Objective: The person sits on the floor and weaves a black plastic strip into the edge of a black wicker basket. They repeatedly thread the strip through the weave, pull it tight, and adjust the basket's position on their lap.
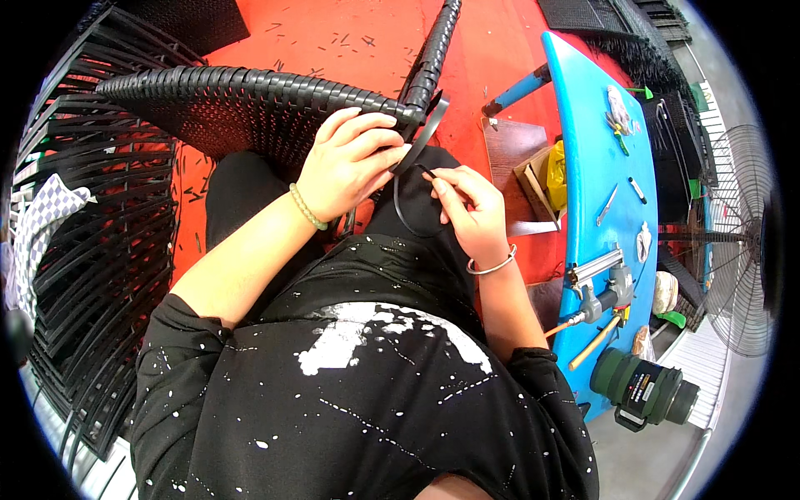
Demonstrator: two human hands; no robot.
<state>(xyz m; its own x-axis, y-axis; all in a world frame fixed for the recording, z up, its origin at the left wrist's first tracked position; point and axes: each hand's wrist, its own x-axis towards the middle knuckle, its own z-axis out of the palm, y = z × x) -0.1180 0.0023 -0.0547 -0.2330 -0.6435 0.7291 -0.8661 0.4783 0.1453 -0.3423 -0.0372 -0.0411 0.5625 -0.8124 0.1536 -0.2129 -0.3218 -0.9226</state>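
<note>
A black woven wicker furniture piece (pixel 250 112) stands over my knees, its thick wrapped edge running to a corner in front of me. At that corner my left hand (pixel 354 162) is closed, fingers against the end of the weave, with a flat black plastic strip (pixel 432 132) at its fingertips. The strip bends in a loop above and hangs in a thin curve below. To the right, my right hand (pixel 473 212) pinches a narrow dark end of the strip between thumb and fingers. The left fingers partly hide the corner.
On my right stands a blue table (pixel 592 225) with a grey air tool (pixel 612 292), a yellow-handled hammer (pixel 596 342) and small tools. A cardboard box (pixel 533 179) holds a yellow bag. Black slatted frames (pixel 100 250) stack up left; a large fan (pixel 737 237) stands right. Strip scraps litter the red floor.
</note>
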